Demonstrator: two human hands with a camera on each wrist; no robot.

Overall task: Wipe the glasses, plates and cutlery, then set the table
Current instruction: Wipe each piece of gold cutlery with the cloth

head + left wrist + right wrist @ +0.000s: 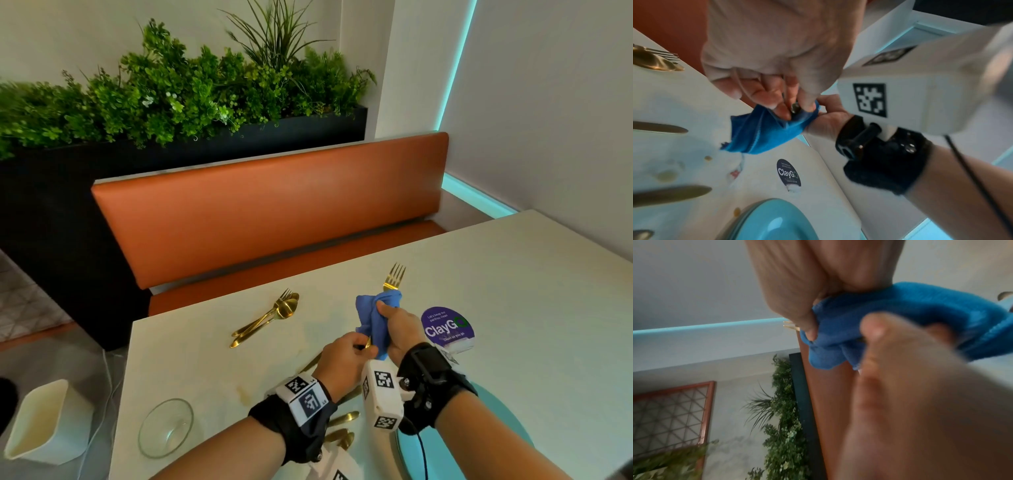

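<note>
Blue cloth, gripped by the right hand, should slide along the fork while the left hand pinches its handle firmly.

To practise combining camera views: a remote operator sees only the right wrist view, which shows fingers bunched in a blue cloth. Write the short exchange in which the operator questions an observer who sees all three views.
Operator: What is wrapped in the cloth?
Observer: A gold fork. Its tines stick out above the blue cloth, which the right hand grips around the fork's middle.
Operator: What is the other hand doing?
Observer: The left hand pinches the end of the fork's handle just below the cloth, above the table.
</note>
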